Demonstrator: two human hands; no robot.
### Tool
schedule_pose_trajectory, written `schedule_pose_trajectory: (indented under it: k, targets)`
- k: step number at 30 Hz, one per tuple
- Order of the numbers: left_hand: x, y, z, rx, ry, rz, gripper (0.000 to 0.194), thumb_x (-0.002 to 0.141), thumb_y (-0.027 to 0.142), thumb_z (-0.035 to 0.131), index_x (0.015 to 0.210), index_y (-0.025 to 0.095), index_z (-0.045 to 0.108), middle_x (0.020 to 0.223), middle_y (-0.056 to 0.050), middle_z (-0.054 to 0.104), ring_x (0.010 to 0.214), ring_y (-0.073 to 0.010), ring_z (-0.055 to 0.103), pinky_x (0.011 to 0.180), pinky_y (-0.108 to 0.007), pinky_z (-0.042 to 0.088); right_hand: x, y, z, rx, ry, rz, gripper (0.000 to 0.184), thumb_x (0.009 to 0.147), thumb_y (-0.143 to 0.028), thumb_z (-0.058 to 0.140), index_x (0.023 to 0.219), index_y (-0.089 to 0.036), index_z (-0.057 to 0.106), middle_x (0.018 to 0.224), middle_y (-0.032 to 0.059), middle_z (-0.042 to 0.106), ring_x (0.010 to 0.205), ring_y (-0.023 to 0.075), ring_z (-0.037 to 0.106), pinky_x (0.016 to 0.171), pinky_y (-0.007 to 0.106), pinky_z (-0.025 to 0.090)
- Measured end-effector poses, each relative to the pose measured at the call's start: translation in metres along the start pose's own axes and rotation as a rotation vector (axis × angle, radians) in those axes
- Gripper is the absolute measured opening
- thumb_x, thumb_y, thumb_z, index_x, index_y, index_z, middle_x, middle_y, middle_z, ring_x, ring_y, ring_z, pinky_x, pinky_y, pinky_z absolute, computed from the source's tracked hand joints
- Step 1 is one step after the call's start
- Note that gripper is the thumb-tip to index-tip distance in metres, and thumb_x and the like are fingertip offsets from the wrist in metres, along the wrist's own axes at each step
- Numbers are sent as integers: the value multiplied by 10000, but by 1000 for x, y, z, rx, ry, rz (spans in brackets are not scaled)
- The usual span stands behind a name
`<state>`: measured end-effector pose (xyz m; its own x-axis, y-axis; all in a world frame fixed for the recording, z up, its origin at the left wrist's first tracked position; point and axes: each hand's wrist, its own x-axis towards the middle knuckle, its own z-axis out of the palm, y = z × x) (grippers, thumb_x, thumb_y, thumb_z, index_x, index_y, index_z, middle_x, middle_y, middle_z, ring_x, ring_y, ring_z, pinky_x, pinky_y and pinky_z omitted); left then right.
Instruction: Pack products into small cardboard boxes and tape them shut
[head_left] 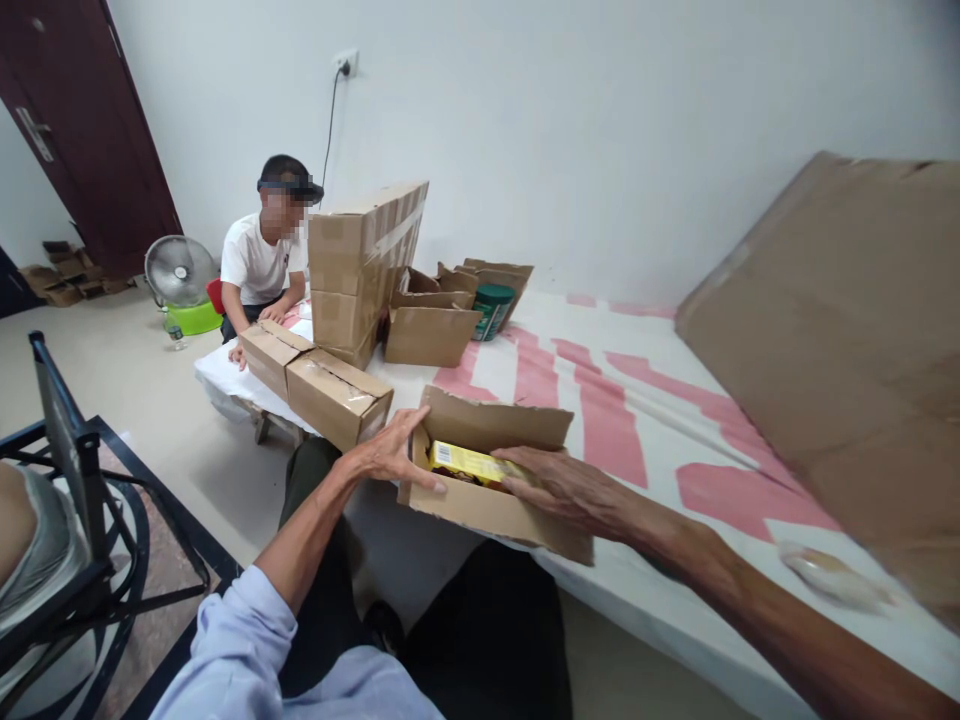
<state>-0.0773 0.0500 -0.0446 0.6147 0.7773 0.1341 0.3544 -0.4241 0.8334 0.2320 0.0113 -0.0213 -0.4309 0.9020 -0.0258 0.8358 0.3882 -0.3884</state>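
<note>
The yellow barcoded box (pixel 466 461) lies inside an open cardboard carton (pixel 499 510) at the near edge of the cloth-covered bench (pixel 547 372), between the person's two hands; the right hand (pixel 547 490) reaches in from the right, its slightly curved fingers laid over the box's right end, though whether they grip it cannot be told, while the left hand (pixel 394 452) is spread wide at the carton's left end, thumb over the near side and just left of the box, fingers at the far corner; two closed cartons (pixel 330 390) sit end to end beyond the left hand, and a green-lidded tub (pixel 492 312) stands farther back
</note>
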Motion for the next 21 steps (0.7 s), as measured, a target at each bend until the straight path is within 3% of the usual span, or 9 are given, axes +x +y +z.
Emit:
schedule_pose_trajectory:
  k: [8, 11, 14, 21]
  targets:
    - [3, 2, -2, -1, -25, 11, 1498, 526, 718, 976, 1735, 185, 269, 1758, -225, 299, 1638, -445, 305, 1350, -557, 276, 3, 22, -7, 78, -121, -56, 678, 900, -605, 597, 1389, -158, 738, 1428, 191, 729, 1296, 396, 705, 1148, 524, 544]
    - [9, 1, -6, 12, -6, 0, 1453, 560, 703, 970, 1734, 199, 278, 1773, -217, 278, 1646, -441, 288, 1349, -551, 282, 0, 16, -7, 57, -1, -105, 580, 978, -509, 530, 1394, -152, 719, 1415, 200, 726, 1306, 365, 690, 1181, 525, 506]
    - [19, -1, -10, 25, -1, 32, 1421, 598, 669, 970, 1740, 209, 260, 1783, -218, 253, 1647, -449, 278, 1318, -571, 339, -3, 15, -7, 80, 155, -141, 489, 1014, -443, 537, 1403, -197, 702, 1356, 179, 739, 1263, 332, 692, 1140, 518, 538]
    - [33, 2, -14, 65, -2, 60, 1361, 632, 638, 961, 1725, 182, 289, 1766, -221, 298, 1645, -457, 286, 1323, -581, 336, -12, 21, -34, 345, 470, -154, 458, 1030, -539, 609, 1346, -235, 739, 1327, 130, 730, 1215, 286, 694, 1072, 473, 591]
